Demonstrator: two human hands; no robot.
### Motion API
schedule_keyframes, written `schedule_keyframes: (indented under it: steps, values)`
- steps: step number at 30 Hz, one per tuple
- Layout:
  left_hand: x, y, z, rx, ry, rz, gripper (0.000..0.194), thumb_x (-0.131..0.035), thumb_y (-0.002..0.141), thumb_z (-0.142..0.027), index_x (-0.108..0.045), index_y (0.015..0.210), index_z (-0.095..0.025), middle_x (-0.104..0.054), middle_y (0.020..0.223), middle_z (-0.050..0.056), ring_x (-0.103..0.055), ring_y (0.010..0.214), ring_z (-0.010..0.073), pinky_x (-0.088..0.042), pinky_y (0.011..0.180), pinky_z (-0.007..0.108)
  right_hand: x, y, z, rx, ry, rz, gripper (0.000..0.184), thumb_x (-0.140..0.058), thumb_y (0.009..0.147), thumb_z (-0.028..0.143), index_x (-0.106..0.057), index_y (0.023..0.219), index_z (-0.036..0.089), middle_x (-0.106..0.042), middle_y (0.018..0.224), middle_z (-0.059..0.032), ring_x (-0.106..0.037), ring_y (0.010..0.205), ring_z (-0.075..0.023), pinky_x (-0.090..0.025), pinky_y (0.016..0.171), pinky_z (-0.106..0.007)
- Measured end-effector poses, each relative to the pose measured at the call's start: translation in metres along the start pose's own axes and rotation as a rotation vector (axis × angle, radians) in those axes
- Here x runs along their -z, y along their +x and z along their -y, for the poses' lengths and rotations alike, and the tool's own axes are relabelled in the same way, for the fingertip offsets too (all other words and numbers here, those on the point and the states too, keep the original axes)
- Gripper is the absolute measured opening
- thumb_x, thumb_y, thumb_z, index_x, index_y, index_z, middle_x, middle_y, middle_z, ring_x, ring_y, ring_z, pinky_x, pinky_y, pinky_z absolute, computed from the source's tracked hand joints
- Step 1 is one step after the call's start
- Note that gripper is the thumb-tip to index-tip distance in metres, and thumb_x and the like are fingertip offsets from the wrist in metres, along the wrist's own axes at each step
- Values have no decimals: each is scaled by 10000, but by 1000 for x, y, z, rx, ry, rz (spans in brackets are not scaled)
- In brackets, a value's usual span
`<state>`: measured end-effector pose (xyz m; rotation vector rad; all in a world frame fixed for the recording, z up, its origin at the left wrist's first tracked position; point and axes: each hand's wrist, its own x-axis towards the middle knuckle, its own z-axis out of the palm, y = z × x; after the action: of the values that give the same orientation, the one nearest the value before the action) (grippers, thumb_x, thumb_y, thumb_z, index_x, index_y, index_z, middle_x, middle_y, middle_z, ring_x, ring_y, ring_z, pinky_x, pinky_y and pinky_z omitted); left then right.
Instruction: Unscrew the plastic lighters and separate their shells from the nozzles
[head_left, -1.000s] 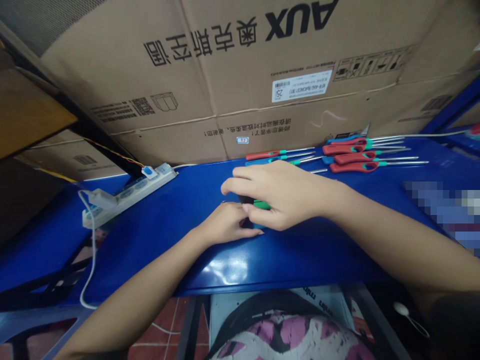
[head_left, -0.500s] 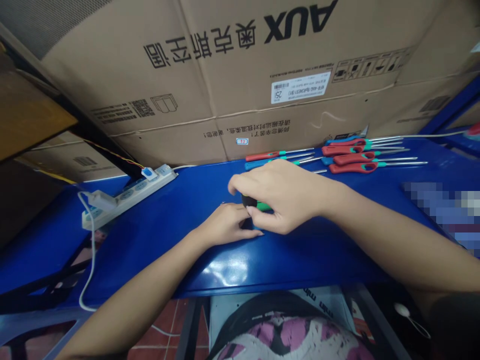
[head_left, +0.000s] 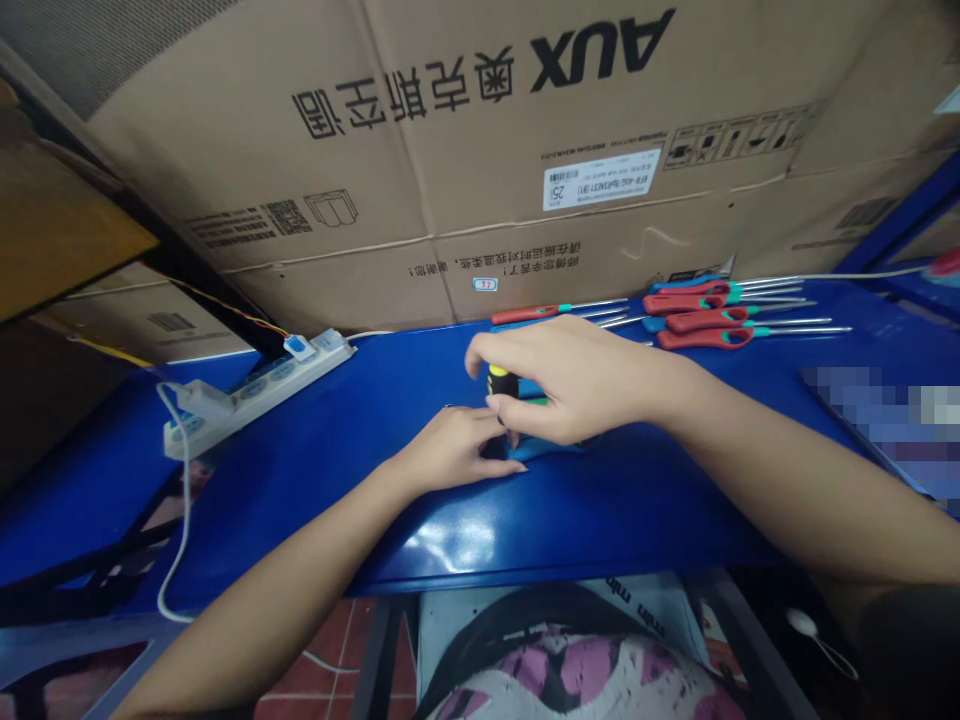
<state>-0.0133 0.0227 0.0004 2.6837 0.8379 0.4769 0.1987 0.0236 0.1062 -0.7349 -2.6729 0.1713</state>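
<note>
Right hand (head_left: 574, 380): narrow, black-and-yellow tool handle (head_left: 501, 382) held upright in fingertips
Left hand (head_left: 448, 450): curled at handle's foot, grip cannot be told
Blue part (head_left: 544, 448): kept under both hands on blue counter (head_left: 300, 520)
Back edge: red-handled screwdrivers (head_left: 705, 338) laid in a row

black and yellow screwdriver handle (head_left: 501, 382), upright, gripped

Dim light, glare on tabletop (head_left: 450, 545)

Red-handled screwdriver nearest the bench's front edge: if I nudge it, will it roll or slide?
The red-handled screwdriver probably rolls a little: its handle looks rounded. The glossy blue bench looks slick, so it may slide easily. Its thin steel shaft looks stiff, unlikely to flex.
</note>
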Motion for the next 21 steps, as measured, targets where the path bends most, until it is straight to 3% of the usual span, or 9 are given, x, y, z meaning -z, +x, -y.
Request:
schedule_keyframes:
  steps: [2,6,9,12,16,19,21]
  values:
    - [-1,0,1,15,9,4,317,-714,864,-513,-678,884,-199,-675,760,7,-655,711,181,-452,632,270,-1,1,1,18,12,-13,192,-507,908,315,-646,944,188,-690,797,-24,-544,651,-156,-277,587,-278]
    - [1,0,-1,25,-28,16,296,-720,867,-494,-683,917,-205,-697,817,1,-659,718,160,-436,638,250,7,2,-1,71,144,50,294,-495,898,191,-608,1169,176,-699,1065,-68,-588,772,-157,-378,657,-279]
    - [3,0,-5,34,-64,25,281,-712,880,-486,-676,942,-214,-717,890,-8,-672,767,144,-429,654,231,22,-5,-13,-3,247,64,190,-531,937,264,-651,1057,178,-695,981,-58,-593,789,-168,-424,696,-299]
    - [4,1,-8,51,-63,17,265,-714,880,-475,-672,953,-224,-729,958,-21,-688,819,136,-428,662,221,29,-24,-37,-200,433,-168,183,-611,908,350,-675,964,188,-654,815,-22,-569,699,-155,-411,627,-290]
    - [4,-1,-11,75,-45,1,246,-704,876,-459,-677,953,-227,-742,979,-28,-706,833,150,-432,662,230,11,-57,-75,-588,931,-704,166,-653,805,364,-652,792,199,-465,576,45,-336,446,-94,-236,446,-266]
    - [5,-1,-11,51,-56,4,106,-621,922,-304,-678,963,-225,-745,983,-27,-705,828,140,-443,667,224,-12,-79,-97,-745,1175,-822,152,-590,764,366,-579,729,219,-349,535,65,-257,437,-98,-209,427,-248]
    - [6,-1,-9,28,-75,18,95,-597,916,-235,-674,970,-227,-746,996,-28,-698,802,126,-448,661,217,-25,-89,-108,-860,1385,-829,161,-591,715,330,-493,648,222,-328,528,63,-232,451,-92,-206,432,-231]
